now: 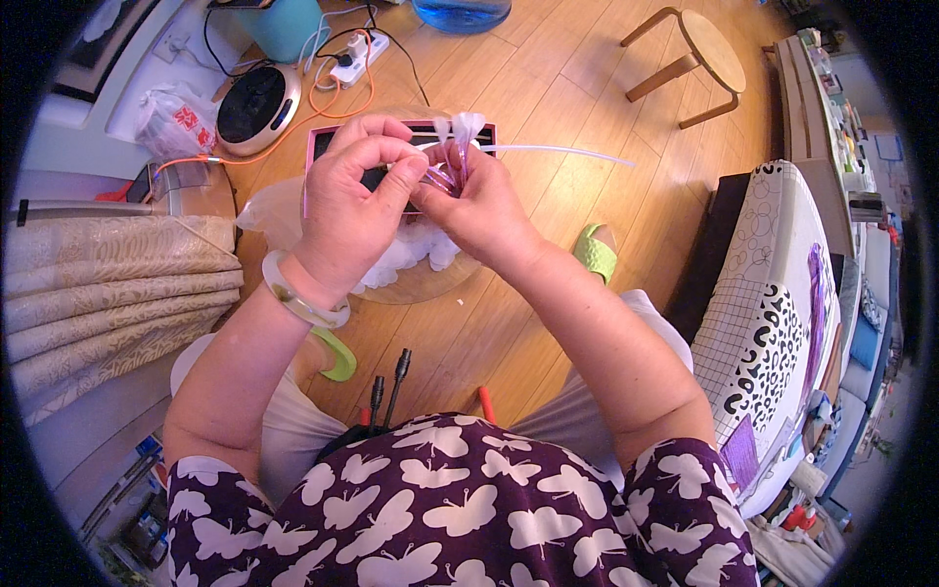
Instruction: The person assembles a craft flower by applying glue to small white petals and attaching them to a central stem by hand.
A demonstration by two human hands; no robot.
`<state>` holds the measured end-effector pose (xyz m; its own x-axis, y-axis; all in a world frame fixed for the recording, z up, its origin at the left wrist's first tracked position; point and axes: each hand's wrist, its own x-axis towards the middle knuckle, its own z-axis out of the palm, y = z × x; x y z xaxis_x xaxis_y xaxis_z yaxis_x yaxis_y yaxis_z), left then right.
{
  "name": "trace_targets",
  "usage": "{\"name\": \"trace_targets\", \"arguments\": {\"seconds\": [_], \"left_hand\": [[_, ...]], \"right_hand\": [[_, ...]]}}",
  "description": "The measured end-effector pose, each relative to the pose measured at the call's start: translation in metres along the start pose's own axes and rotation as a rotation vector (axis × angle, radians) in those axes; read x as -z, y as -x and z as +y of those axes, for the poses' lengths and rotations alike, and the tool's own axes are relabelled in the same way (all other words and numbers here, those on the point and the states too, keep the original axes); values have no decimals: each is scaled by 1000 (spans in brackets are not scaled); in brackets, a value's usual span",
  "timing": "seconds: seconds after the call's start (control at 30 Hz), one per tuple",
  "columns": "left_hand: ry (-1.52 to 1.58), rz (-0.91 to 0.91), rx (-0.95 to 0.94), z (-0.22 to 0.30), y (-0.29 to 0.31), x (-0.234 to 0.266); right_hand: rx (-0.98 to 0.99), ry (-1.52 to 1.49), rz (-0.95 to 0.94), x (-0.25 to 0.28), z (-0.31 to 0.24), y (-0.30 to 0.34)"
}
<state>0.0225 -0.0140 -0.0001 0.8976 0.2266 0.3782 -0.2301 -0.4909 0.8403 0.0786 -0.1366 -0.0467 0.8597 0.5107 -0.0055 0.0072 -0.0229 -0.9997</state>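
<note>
My left hand (362,201) is closed in a pinch, thumb against forefinger, at one end of shiny purple strips (442,178). My right hand (481,207) meets it and grips the strips together with a white petal-like bunch (468,127), whose puffy tips rise above the fingers. A thin white stick (558,151) runs out to the right from between the hands. Below them sits a pink-edged dark tray (318,140), largely covered by my hands. White petal-like pieces (430,245) lie under my wrists on a round see-through surface.
A wooden stool (712,49) stands at far right. At far left are a round black device (258,108), a power strip (360,59) with orange and black cords, and a plastic bag (176,122). A cloth-covered bed-like surface (753,323) lines the right; curtains (117,293) hang left.
</note>
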Motion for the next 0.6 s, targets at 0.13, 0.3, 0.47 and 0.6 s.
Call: {"name": "trace_targets", "arguments": {"seconds": [0.13,0.3,0.47,0.6], "left_hand": [[34,17,26,-6,2,1],[150,37,64,-12,7,3],[130,-7,120,-12,9,5],[168,-48,154,-19,13,5]], "right_hand": [[-202,-139,-115,10,-11,-1],[-241,-364,-177,13,-20,-2],[-272,-348,-232,18,-28,1],[-254,-307,-212,18,-27,3]]}}
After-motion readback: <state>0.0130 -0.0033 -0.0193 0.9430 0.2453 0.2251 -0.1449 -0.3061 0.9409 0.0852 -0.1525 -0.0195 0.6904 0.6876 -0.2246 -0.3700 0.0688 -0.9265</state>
